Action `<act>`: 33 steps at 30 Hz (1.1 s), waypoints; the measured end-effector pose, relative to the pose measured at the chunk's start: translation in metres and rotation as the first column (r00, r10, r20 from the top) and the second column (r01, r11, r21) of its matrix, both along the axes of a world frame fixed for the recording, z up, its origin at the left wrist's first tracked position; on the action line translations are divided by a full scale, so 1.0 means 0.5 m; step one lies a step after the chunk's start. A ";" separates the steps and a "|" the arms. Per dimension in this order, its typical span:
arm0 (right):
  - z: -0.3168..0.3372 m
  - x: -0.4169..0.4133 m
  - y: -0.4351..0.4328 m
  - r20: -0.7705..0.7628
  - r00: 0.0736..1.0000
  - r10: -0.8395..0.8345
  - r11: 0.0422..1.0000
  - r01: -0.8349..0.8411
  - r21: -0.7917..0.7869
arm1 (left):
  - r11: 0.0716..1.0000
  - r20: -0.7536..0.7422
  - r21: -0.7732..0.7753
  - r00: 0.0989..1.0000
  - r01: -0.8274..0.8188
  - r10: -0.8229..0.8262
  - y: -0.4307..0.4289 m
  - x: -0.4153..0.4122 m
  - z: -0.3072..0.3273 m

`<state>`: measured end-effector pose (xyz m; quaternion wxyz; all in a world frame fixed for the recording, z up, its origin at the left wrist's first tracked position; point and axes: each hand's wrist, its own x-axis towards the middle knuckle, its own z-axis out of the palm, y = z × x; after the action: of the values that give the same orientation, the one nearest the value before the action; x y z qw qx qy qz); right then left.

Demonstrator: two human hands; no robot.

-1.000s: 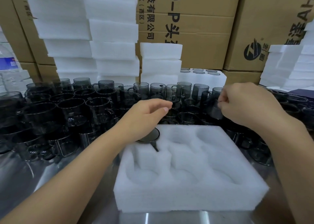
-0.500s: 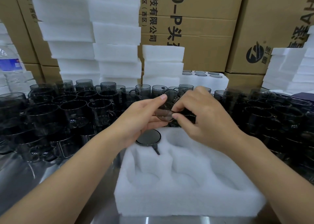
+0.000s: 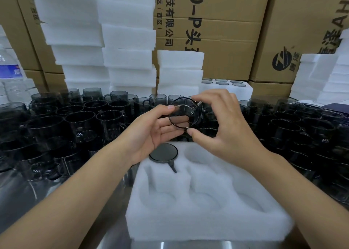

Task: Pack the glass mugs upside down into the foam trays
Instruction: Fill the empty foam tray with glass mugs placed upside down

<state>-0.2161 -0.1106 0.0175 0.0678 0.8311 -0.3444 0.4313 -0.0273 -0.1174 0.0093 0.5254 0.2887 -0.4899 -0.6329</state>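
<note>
Left hand (image 3: 156, 133) cupped, right hand (image 3: 222, 125) pinching (fingertips nearly meeting), forearms extended

Both hands — left hand (image 3: 160, 129), right hand (image 3: 221, 124) — hold smoky mug (image 3: 184, 113) above foam tray (image 3: 207, 220).

Cardboard boxes (image 3: 217, 40) with black print stand stacked behind my steel table (image 3: 28, 192); a blue-labelled water bottle (image 3: 9, 69) stands far left.

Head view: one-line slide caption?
Left hand and right hand hold a glass mug near the foam tray; one inverted mug sits in its far-left pocket.
</note>
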 end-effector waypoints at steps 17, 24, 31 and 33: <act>-0.011 -0.007 -0.016 -0.048 0.999 -0.014 0.996 0.018 0.088 | 0.995 -0.035 -0.090 0.998 -0.053 0.050 -0.008 0.001 -0.011; -0.016 -0.011 -0.021 -0.062 0.997 -0.038 0.993 0.045 0.107 | 0.989 0.035 -0.140 0.998 -0.050 0.056 -0.007 -0.003 -0.014; -0.015 -0.010 -0.023 0.018 0.994 -0.109 0.984 0.106 0.140 | 0.988 0.146 -0.154 0.989 0.032 -0.010 -0.005 0.004 -0.011; -0.013 -0.007 -0.023 0.042 0.992 -0.123 0.981 0.115 0.158 | 0.987 0.182 -0.151 0.983 0.051 -0.023 -0.005 0.006 -0.011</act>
<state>-0.2197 -0.1219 0.0109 0.0194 0.8004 -0.4276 0.4197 -0.0245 -0.1197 0.0038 0.4880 0.2936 -0.5884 -0.5740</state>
